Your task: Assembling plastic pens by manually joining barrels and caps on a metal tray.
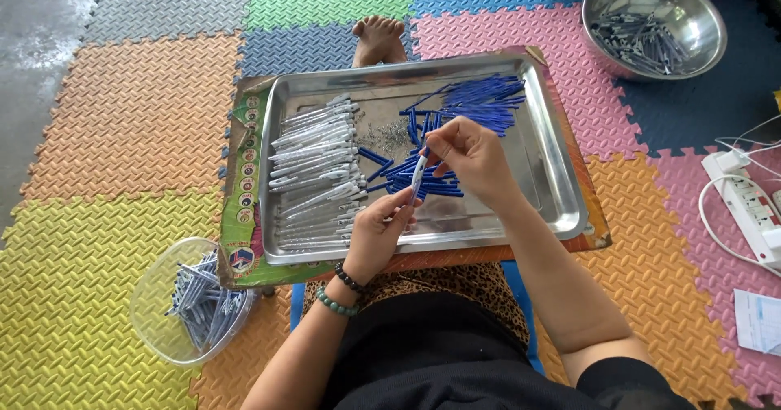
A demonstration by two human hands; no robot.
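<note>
Foam mats underfoot; nearest, our left hand point(376, 233) pinches the pen point(418, 174) low, steadying it upright, while our right hand point(470, 156) grips its top over the steel tray point(561, 182). Grey barrels point(317, 166) and blue refills point(480, 101) lie sorted; farther, a metal bowl point(700, 19).

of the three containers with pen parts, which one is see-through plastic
The round clear plastic bowl on the yellow mat, by the left hand; the flat tray and far bowl are shiny metal.

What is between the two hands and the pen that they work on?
Nothing visible. The left hand grips the lower end of the pen, the right hand its top, above the metal tray.
</note>
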